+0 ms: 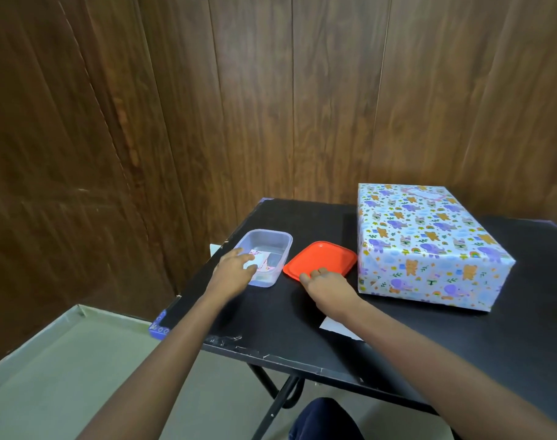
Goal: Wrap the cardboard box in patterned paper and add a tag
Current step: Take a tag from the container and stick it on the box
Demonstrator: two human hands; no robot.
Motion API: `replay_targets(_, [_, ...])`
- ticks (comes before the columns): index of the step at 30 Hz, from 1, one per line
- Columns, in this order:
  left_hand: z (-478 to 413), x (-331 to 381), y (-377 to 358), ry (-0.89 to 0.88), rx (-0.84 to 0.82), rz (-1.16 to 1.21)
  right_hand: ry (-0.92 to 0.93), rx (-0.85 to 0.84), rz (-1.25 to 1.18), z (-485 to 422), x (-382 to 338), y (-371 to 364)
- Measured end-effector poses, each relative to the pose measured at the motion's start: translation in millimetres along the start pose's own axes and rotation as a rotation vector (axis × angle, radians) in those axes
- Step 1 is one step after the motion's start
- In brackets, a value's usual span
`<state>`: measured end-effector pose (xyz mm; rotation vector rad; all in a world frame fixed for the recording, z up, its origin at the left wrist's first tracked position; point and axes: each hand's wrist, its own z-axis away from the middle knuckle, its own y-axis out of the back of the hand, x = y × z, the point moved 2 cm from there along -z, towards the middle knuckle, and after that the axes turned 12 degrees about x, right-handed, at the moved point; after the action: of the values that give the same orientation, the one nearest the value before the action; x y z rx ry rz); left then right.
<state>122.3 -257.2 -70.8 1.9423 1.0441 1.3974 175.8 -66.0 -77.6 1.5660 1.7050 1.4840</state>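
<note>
box (429, 242) wrapped in patterned paper, on black table (271, 319), right side; tag (425, 194) on its top's far end | left hand (232, 268) reaches into clear container (271, 238), fingers on paper pieces (261, 258), pinch cannot be told | right hand (328, 285) pinches red lid (325, 257) at near edge

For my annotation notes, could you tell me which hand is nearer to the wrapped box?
Right. The right hand holds the red lid, beside the wrapped box; the left hand is at the clear container, beyond the lid.
</note>
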Motion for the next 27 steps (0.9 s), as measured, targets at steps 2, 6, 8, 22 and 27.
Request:
replay_targets(2, [0,0,2,0.017,0.014,0.016,-0.026,0.101,0.022,-1,1,5])
replay_targets(6, [-2,1,8,0.052,0.073,0.100,-0.206,0.515,-0.088,-13,24,41])
replay_targets(8, [-2,1,8,0.106,0.056,0.126,-0.325,0.629,-0.237,-22,40,64])
replay_targets(22, [-13,-16,-6,0.611,0.253,1.084,-1.039,0.211,-1.082,-120,51,-2])
replay_targets(27, [-10,-3,-25,0.657,0.292,1.025,-1.001,0.117,-1.021,-153,37,-24])
